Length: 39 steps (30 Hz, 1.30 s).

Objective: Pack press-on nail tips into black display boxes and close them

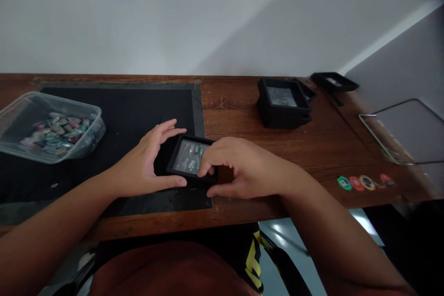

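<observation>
A small shallow black box [193, 157] lies near the right edge of a black mat, with several pale and greenish polished pieces inside, laid out on a grey bottom. My left hand [152, 159] is around its left side, thumb stretched along the front and fingers spread toward the back. Over the box's right part my right hand [239, 166] curves, its fingertips low at the pieces and its thumb apart near the front right corner. That hand covers the box's right side, and I cannot see any piece between the fingers.
A clear plastic tub [52, 159] of mixed stone-like pieces stands on the mat [149, 106] at left. Stacked black boxes [283, 113] are at back right, another black box [335, 82] beyond. Several round coloured tokens [357, 183] and a thin rectangular frame [378, 141] are at right.
</observation>
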Motion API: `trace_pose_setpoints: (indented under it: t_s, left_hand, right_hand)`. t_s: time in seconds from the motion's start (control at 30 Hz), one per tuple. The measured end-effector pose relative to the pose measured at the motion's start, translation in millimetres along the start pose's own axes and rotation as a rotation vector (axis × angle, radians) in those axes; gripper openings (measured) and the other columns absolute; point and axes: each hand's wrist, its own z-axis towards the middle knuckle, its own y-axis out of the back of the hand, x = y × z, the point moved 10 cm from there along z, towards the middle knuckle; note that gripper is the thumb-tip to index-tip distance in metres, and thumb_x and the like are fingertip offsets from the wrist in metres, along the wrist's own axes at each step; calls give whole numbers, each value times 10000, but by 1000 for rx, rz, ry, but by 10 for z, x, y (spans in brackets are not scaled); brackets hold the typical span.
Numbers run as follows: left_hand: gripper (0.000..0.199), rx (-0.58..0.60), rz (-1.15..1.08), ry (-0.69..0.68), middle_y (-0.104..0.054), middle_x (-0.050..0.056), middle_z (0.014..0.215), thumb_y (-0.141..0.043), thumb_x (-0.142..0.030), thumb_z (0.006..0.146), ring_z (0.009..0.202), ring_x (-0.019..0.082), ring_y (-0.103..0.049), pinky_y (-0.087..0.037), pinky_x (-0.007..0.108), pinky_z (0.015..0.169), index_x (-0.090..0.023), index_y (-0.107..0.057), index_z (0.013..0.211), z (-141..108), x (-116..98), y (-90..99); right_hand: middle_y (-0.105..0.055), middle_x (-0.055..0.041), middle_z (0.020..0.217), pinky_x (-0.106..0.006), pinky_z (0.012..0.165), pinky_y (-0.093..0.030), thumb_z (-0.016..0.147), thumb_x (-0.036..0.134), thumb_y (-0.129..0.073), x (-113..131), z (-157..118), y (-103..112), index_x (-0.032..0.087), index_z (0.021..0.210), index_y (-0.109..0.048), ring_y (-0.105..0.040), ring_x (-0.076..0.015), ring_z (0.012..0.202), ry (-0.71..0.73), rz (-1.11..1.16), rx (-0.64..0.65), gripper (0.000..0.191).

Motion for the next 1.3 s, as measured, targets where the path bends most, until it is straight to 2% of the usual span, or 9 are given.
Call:
trace_pose_setpoints:
  t_s: [0.13,0.23,0.37,0.63,0.83,1.0,1.1,1.2,1.3]
  left_hand:
    - [1262,-16,29,-16,-495,190,1616,-941,-611,718,1511,466,-484,-393,747,1223,-401,-133,1665,-8,-8,9]
    - [1330,-19,60,-37,-492,204,1585,-954,-638,683,1487,471,-494,-397,742,1218,-377,-109,1677,-26,6,13]
    - [1336,-23,30,-28,-534,185,1547,-962,-682,638,1468,468,-508,-376,729,1236,-362,-187,1677,-34,20,21]
    - [1247,-9,21,34,-568,220,1503,-936,-725,637,1486,467,-479,-328,729,1256,-248,-302,1600,40,-58,-4]
    - [1064,-13,54,27,-608,200,1424,-928,-726,623,1377,436,-552,-408,700,1211,-225,-475,1445,69,-114,5]
    - [1025,22,82,-76,-643,197,1437,-935,-667,641,1393,433,-556,-263,740,1293,-219,-526,1466,96,-202,-36]
    - [1022,16,90,-99,-657,198,1424,-936,-652,634,1365,421,-573,-346,711,1264,-204,-551,1468,84,-227,-30]
    - [1066,-55,84,-78,-645,188,1419,-941,-672,609,1352,408,-567,-455,655,1200,-223,-542,1490,27,-269,96]
    - [1115,-176,83,-88,-624,189,1426,-955,-658,611,1335,390,-582,-479,623,1193,-221,-499,1529,-85,-408,369]
  right_hand:
    - [-749,-8,958,-309,819,-501,843,473,-912,20,-11,129,199,1148,-740,-681,-172,869,28,18,-110,445]
    - [-744,-94,1226,-401,1021,-512,832,574,-893,24,-28,249,192,1336,-659,-677,-249,1132,44,-52,-231,674]
    - [-654,-178,1454,-539,1154,-473,858,572,-866,-127,-21,151,181,1488,-554,-587,-351,1372,-88,-168,-169,804]
    - [-655,-176,1473,-582,1122,-526,793,539,-911,-259,-61,45,196,1543,-512,-645,-380,1325,-190,-192,-108,916]
    - [-714,-145,1326,-565,999,-603,748,567,-915,-316,-43,40,195,1357,-620,-710,-368,1180,-242,-188,-107,773]
    - [-699,-154,1399,-604,1021,-600,780,628,-874,-314,-54,52,246,1445,-572,-706,-389,1238,-195,-222,-120,824]
    - [-695,-155,1411,-615,1023,-601,854,651,-803,-318,-79,74,258,1478,-542,-702,-385,1261,-172,-229,-141,782]
    - [-706,-125,1386,-561,1015,-614,949,587,-723,-270,-109,171,291,1466,-552,-713,-343,1241,-142,-207,-211,620]
    - [-702,-91,1385,-495,1073,-589,1024,481,-638,-158,-157,347,319,1462,-559,-703,-293,1253,-84,-222,-336,473]
